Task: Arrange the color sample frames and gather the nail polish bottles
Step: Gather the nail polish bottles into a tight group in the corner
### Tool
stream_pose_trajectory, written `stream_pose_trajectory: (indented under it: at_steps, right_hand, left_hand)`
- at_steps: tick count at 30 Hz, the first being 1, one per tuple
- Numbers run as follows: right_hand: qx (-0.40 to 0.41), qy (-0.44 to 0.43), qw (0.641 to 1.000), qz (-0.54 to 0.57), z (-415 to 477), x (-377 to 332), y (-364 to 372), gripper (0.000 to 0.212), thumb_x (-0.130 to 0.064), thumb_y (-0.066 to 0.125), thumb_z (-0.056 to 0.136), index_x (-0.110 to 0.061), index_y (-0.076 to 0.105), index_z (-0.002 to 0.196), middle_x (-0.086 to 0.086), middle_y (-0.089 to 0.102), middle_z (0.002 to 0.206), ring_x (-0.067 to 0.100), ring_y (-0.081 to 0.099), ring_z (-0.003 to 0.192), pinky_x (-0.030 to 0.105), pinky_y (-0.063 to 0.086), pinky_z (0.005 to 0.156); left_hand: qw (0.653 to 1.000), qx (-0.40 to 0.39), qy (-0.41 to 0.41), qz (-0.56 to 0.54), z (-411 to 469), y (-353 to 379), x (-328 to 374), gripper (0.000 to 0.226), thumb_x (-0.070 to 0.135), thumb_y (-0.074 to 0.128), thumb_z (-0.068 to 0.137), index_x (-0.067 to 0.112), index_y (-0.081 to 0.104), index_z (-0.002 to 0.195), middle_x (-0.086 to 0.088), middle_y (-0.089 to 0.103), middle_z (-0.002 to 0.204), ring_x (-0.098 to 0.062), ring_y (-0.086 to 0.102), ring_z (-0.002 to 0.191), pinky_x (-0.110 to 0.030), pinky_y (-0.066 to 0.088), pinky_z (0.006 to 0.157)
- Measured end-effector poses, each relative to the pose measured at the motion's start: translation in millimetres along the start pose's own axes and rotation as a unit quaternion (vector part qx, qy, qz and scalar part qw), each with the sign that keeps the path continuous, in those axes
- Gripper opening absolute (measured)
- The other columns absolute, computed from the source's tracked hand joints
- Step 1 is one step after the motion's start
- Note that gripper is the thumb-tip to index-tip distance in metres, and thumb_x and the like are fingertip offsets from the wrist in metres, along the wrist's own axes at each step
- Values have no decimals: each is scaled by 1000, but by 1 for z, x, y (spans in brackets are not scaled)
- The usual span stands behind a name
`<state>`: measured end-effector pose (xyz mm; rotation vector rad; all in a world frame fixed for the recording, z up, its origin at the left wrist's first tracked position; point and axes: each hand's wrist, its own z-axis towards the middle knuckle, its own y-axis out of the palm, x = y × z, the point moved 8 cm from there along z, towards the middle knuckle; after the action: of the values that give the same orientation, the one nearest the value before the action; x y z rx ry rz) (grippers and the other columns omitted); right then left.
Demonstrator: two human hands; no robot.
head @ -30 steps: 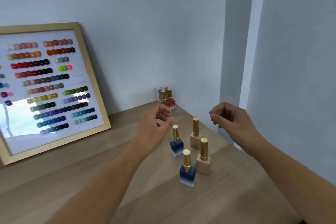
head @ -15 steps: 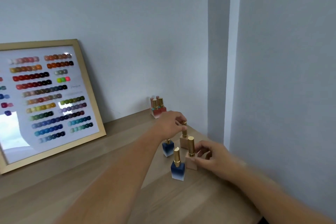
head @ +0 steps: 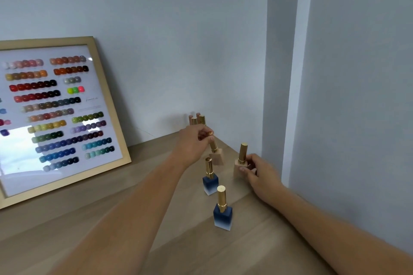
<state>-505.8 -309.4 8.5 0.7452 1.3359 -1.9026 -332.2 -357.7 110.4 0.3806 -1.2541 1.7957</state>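
We see a wooden surface (head: 111, 219) that runs into a corner of pale blue walls; at about 9 o'clock a big color sample frame (head: 107, 96) with a gold edge leans back on the wall, and rows of little color dots fill its white sheet; its foot rests on the surface.

Our left hand (head: 194, 143) is up off the wood near the middle of the view; its fingertips pinch the gold cap of a beige bottle (head: 216, 156), so the hand is closed on it; this bottle is tilted, with its square base swung toward 5 o'clock; we cannot tell if the base touches the wood.

Our right hand (head: 257, 172) sits at about 3 o'clock from there, close to the side wall; its thumb and fingers wrap the square base of a second beige bottle (head: 241, 161), which stands upright with its gold cap free above the hand.

Two blue bottles stand alone on the wood, and no hand touches them; the far blue bottle (head: 210, 179) is between the two arms, just beside the tilted one; the near blue bottle (head: 222, 212) is at 6 o'clock from it.

At 12 o'clock, in the corner, a small bunch of pinkish bottles (head: 197, 119) stands close together behind our left hand.
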Motion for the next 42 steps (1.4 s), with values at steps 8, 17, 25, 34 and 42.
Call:
stream_pose_trajectory:
  at_steps: [8, 17, 25, 34, 42]
  right_hand:
    - [25, 5, 1000, -4, 79, 3, 30, 25, -20, 52, 92, -16, 52, 116, -4, 53, 104, 10, 49, 92, 22, 37, 82]
    - [35, -11, 999, -10, 153, 7, 61, 27, -18, 55, 90, -13, 54, 116, 5, 59, 109, 13, 52, 91, 25, 43, 83]
    - [26, -28, 999, -17, 179, 13, 76, 24, -15, 55, 89, -11, 56, 113, 8, 61, 108, 13, 50, 84, 23, 38, 77]
    - [27, -49, 998, -39, 183, 15, 79, 32, -10, 51, 90, -12, 55, 122, 10, 56, 120, 16, 53, 97, 19, 35, 83]
    - [42, -38, 998, -35, 184, 15, 77, 35, -9, 56, 87, -15, 54, 121, 10, 57, 115, 20, 57, 97, 22, 40, 81]
  left_hand:
    - [995, 77, -45, 34, 36, -1, -48, 20, 16, 66, 83, 16, 66, 102, 3, 64, 94, -10, 59, 86, -15, 41, 75]
    - [993, 101, -41, 53, 77, 19, -78, 16, 13, 66, 81, 12, 68, 98, -3, 68, 92, -10, 59, 79, -19, 45, 76]
    - [990, 124, -52, 47, 87, 33, -103, 27, 20, 69, 80, 14, 62, 106, 0, 60, 94, -10, 55, 80, -14, 39, 70]
    - [990, 86, -110, 23, 71, 55, -140, 36, 23, 80, 67, 25, 56, 95, 5, 56, 89, -5, 50, 74, -12, 36, 59]
    - [982, 119, -145, 8, 74, 49, -149, 31, 21, 79, 69, 25, 55, 89, 13, 54, 71, 1, 51, 64, -12, 35, 54]
